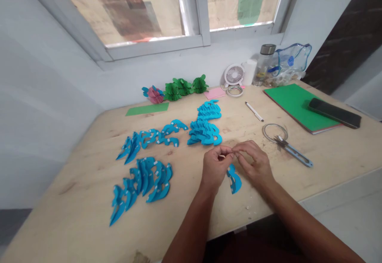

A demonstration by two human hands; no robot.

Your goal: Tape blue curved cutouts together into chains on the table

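My left hand (pixel 217 161) and my right hand (pixel 253 161) meet fingertip to fingertip over the front of the table. Both are closed in a pinch, and what lies between the fingertips is too small to make out. Just below them a blue scalloped paper cutout (pixel 234 180) shows on the tabletop, partly covered by my fingers. Beyond my left hand stand two stacks of folded blue paper cutouts (pixel 204 132). To the left lie rows of blue cutouts with small white tape pieces (pixel 153 179), and another such row (pixel 149 135) behind.
Thread snips (pixel 295 153) and a coil of wire (pixel 275 132) lie right of my hands. Further off are a pen (pixel 254 112), a green folder (pixel 292 100) with a phone (pixel 334 113), a tape roll (pixel 234 91), a small fan (pixel 234 75), a bottle (pixel 264 66) and green paper ornaments (pixel 182 87).
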